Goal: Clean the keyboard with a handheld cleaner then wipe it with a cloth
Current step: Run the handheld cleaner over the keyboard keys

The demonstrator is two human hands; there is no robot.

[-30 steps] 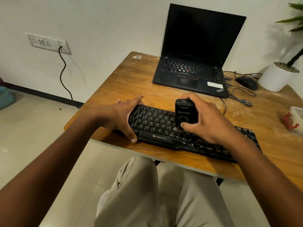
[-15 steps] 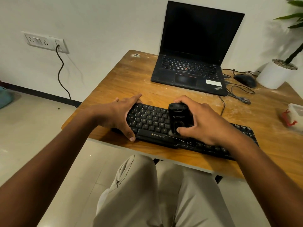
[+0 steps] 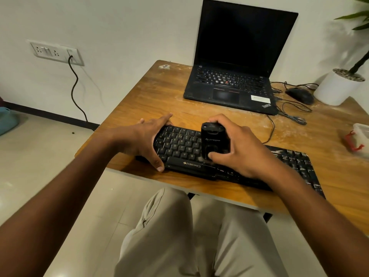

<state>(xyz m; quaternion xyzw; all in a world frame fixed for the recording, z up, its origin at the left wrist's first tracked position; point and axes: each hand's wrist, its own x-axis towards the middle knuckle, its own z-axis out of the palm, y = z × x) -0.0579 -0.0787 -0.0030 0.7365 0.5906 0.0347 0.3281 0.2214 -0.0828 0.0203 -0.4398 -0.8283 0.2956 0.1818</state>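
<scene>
seen from above, the right hand (image 3: 241,148) grips a small black handheld cleaner (image 3: 214,140), fingers curled around it, standing it upright on the middle keys of a black keyboard (image 3: 179,144). just left of it, the left hand (image 3: 147,138) spreads wide, thumb and fingers straight, bracing the keyboard's left end. the keyboard lies along the near edge of a wooden desk (image 3: 151,96). beyond the hands sits an open black laptop (image 3: 235,62), screen dark.
</scene>
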